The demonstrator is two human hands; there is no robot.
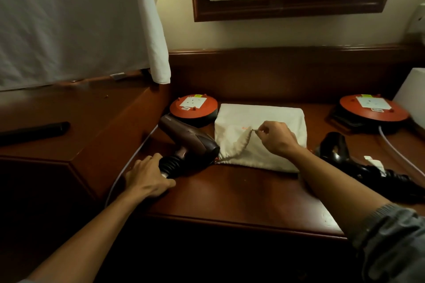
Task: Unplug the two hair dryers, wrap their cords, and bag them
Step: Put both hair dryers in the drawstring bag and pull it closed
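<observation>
A brown hair dryer (188, 139) lies on the wooden desk (230, 195), its back end right at the mouth of a white cloth bag (271, 119). My left hand (147, 177) grips its handle, which has black cord wrapped around it. My right hand (277, 136) pinches the upper edge of the bag's opening and lifts it. A black hair dryer (338, 151) lies at the right, its wrapped handle pointing toward the desk's right edge. Neither of the two orange socket reels (194, 108) (372, 110) has a plug in it.
A pale cable (128, 163) runs down the desk's left edge, another pale cable (400, 151) trails from the right reel. A raised wooden cabinet (80, 122) at the left carries a black bar (34, 132). White curtain (80, 18) hangs above; a white box (411, 99) stands far right.
</observation>
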